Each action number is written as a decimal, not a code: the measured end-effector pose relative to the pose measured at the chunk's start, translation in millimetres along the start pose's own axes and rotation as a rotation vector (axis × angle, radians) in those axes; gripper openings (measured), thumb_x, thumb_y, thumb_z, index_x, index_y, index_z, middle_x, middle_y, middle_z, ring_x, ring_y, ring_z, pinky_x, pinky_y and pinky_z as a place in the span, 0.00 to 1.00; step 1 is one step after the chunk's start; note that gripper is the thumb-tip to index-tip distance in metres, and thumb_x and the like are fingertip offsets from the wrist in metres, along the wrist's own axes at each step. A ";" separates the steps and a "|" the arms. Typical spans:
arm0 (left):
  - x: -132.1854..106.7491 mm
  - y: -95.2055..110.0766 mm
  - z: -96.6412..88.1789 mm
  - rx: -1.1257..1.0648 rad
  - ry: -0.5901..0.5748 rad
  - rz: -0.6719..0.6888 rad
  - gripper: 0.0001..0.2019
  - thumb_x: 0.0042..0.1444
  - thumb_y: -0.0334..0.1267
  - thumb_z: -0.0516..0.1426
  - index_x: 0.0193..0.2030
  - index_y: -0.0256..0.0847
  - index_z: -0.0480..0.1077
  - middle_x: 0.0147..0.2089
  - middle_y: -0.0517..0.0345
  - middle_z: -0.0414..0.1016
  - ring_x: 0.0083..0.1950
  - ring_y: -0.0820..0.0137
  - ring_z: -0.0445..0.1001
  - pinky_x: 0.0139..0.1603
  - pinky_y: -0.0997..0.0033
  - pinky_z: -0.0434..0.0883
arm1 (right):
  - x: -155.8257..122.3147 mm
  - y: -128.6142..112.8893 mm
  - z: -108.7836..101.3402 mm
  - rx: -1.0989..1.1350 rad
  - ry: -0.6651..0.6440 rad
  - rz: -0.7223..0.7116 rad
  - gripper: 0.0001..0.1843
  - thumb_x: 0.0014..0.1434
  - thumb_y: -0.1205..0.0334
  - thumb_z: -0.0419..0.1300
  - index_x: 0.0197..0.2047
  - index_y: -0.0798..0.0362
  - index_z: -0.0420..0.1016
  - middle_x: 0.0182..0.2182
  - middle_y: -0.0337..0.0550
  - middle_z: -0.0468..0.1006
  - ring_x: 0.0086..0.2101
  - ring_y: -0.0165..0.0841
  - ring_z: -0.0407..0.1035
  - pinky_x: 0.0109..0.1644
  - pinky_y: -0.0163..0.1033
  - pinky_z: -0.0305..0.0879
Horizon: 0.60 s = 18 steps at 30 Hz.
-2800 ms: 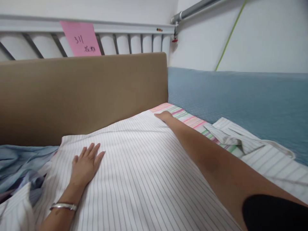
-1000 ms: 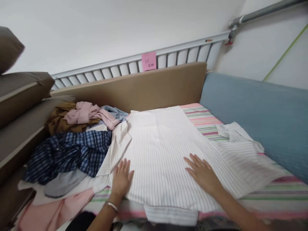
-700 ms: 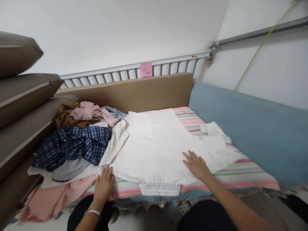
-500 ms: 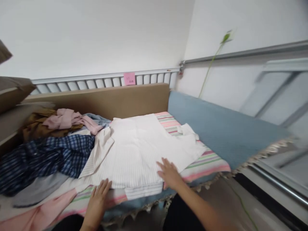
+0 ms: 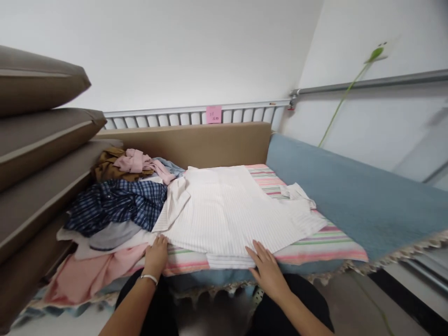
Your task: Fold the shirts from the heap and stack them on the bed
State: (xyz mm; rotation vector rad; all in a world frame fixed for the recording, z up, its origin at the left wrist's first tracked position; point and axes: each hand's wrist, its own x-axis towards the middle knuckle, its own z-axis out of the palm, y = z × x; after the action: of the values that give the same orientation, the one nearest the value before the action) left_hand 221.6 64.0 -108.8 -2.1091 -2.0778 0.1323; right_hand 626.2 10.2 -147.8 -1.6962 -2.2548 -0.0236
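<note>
A white shirt with thin dark stripes (image 5: 227, 214) lies spread flat on a pink and green striped sheet (image 5: 315, 245). My left hand (image 5: 156, 254), a silver bracelet on its wrist, rests at the shirt's near left corner with fingers laid on the sheet's edge. My right hand (image 5: 269, 267) lies flat, fingers stretched, on the shirt's near hem. Neither hand holds anything.
A heap of clothes (image 5: 115, 205) lies left of the shirt: blue plaid, pink, brown, grey. Brown cushions (image 5: 38, 140) are stacked at far left. A tan board (image 5: 196, 142) stands behind, a blue cover (image 5: 353, 200) at right, a pink note (image 5: 213, 114) on the rail.
My view has pulled back from close over the shirt. Both hands slid from the shirt's far part down to its near edge. The view swung right, then back left.
</note>
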 end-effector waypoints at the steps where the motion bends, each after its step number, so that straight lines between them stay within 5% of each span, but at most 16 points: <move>1: 1.5 -0.8 -3.3 -0.004 0.012 0.016 0.23 0.57 0.25 0.37 0.53 0.33 0.65 0.56 0.38 0.67 0.55 0.57 0.66 0.46 0.53 0.67 | -3.3 -6.3 0.9 -0.019 0.047 -0.017 0.31 0.56 0.65 0.52 0.64 0.46 0.57 0.66 0.46 0.49 0.64 0.44 0.43 0.64 0.56 0.48; 9: 20.7 -7.0 -15.9 -0.059 0.086 0.242 0.17 0.58 0.27 0.41 0.43 0.35 0.70 0.45 0.43 0.72 0.50 0.58 0.66 0.55 0.54 0.57 | 12.1 -66.7 17.1 -0.056 0.017 -0.191 0.41 0.50 0.81 0.46 0.64 0.42 0.56 0.66 0.43 0.47 0.65 0.40 0.41 0.65 0.55 0.44; 18: 20.7 -21.1 -13.1 -0.099 0.091 0.250 0.18 0.57 0.26 0.41 0.42 0.36 0.71 0.43 0.46 0.73 0.49 0.58 0.67 0.60 0.51 0.54 | 30.8 -70.0 5.0 0.064 -0.176 -0.152 0.28 0.58 0.71 0.48 0.60 0.42 0.64 0.64 0.46 0.54 0.63 0.40 0.47 0.64 0.56 0.46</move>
State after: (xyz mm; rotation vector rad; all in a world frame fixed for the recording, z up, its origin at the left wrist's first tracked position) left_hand 203.8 84.0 -90.7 -2.3798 -1.7986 -0.0353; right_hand 551.7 19.2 -132.2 -1.5460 -2.4794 0.1675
